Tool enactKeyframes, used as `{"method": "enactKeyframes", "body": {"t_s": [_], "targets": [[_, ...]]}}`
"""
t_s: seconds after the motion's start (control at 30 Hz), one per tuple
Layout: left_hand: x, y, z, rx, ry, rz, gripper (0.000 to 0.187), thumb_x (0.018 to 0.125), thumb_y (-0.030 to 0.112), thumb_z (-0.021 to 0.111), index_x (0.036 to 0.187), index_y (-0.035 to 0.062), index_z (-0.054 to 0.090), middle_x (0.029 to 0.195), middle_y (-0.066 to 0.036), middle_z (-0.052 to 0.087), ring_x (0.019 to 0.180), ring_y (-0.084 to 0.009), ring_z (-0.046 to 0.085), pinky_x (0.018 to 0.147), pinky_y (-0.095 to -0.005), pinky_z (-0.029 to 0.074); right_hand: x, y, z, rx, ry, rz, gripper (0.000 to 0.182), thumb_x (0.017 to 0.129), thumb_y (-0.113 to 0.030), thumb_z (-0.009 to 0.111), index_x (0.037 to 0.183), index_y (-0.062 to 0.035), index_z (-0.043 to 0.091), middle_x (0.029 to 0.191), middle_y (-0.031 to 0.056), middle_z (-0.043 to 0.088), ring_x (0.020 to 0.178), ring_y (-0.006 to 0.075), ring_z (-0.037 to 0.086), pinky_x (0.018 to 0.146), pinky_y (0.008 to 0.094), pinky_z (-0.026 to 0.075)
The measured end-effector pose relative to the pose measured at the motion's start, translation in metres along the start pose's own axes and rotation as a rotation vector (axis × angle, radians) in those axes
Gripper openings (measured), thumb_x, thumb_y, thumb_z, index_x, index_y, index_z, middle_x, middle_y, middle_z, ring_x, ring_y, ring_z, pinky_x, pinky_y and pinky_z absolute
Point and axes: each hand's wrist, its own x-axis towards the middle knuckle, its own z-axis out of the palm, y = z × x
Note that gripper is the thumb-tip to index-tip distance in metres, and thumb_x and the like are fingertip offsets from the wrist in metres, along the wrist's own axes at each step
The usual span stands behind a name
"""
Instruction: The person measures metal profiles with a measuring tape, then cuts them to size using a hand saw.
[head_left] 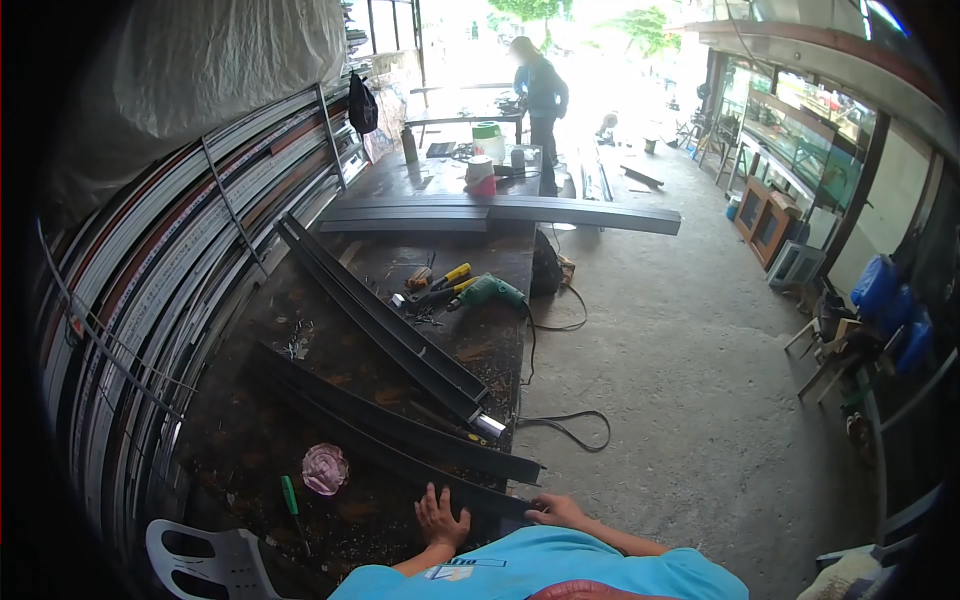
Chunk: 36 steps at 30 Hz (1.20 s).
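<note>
My left hand [441, 517] lies with its fingers spread at the near edge of a long dark metal profile [400, 452]. At the right end of that profile, my right hand [556, 510] rests with its fingertips on the metal; whether it grips the end cannot be made out. Just beyond, a second dark profile [440, 437] runs roughly alongside. To the left of my hands are a pink crumpled round object [325, 469] and a green-handled screwdriver [290, 496] on the dark worktable [375, 515].
Farther up the table lie more profiles [385, 320], a green drill [490, 291] with its cord, yellow-handled tools [455, 274] and grey bars [580, 211] overhanging the right edge. A person [541, 95] stands at the far end. A plastic chair [215, 560] is at lower left.
</note>
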Motion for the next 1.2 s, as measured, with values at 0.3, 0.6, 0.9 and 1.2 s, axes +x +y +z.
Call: {"method": "enactKeyframes", "body": {"t_s": [0.3,0.6,0.9,1.2], "targets": [[0.001,0.000,0.002,0.015,0.006,0.008,0.067,0.076,0.038,0.067,0.135,0.0101,0.049,0.150,-0.021,0.032,0.135,-0.0406,0.034,0.115,-0.0567,0.018,-0.001,-0.006,-0.006,0.391,-0.204,0.110,0.060,0.087,-0.036,0.070,0.135,-0.0029,0.055,0.124,0.0187,0.064,0.112,0.0254,0.062,0.095,0.0359,0.048],[0.000,-0.003,0.006,0.033,0.002,0.009,0.069,0.076,0.038,0.067,0.136,0.0100,0.048,0.151,-0.021,0.031,0.136,-0.0394,0.033,0.115,-0.0569,0.019,0.007,0.007,0.003,0.734,-0.230,0.316,0.063,0.087,-0.021,0.074,0.140,-0.0001,0.048,0.128,0.0169,0.061,0.113,0.0241,0.061,0.096,0.0355,0.049],[0.000,0.002,0.001,0.032,-0.014,-0.003,0.068,0.076,0.037,0.066,0.135,0.0103,0.049,0.150,-0.020,0.031,0.137,-0.0384,0.032,0.115,-0.0570,0.019,-0.002,-0.012,-0.013,0.712,-0.234,0.364,0.060,0.085,-0.018,0.075,0.137,0.0020,0.051,0.125,0.0166,0.062,0.111,0.0231,0.061,0.094,0.0359,0.050],[0.000,0.000,0.004,-0.106,0.096,-0.018,0.071,0.078,0.032,0.067,0.139,0.0067,0.042,0.149,-0.023,0.031,0.137,-0.0419,0.032,0.115,-0.0535,0.024,-0.011,-0.009,-0.026,0.720,-0.144,0.423,0.052,0.079,-0.011,0.079,0.127,-0.0028,0.062,0.109,0.0094,0.068,0.092,0.0180,0.064,0.077,0.0318,0.053]]}}
